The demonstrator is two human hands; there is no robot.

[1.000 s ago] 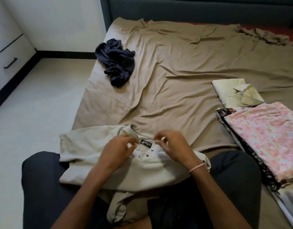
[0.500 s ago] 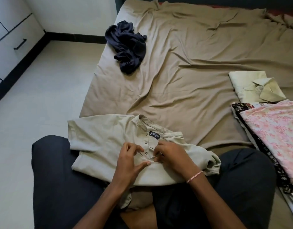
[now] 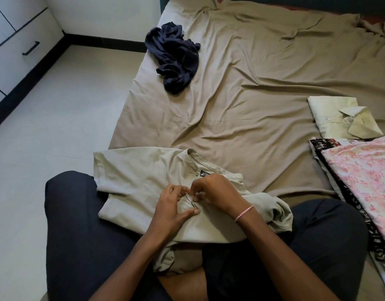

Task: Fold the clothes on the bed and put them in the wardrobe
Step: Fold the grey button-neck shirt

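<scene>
Left hand (image 3: 172,205) and right hand (image 3: 215,192) close together, both pinching the shirt (image 3: 139,170), forearms angled inward

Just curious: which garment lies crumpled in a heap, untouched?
The navy garment at far left; the cream shirt and pink floral cloth lie folded flat.

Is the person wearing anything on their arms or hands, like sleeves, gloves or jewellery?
No gloves or sleeves show: both forearms are bare. The right hand has a thin pink-and-white braided band at its wrist. The left hand and wrist wear nothing visible.
</scene>
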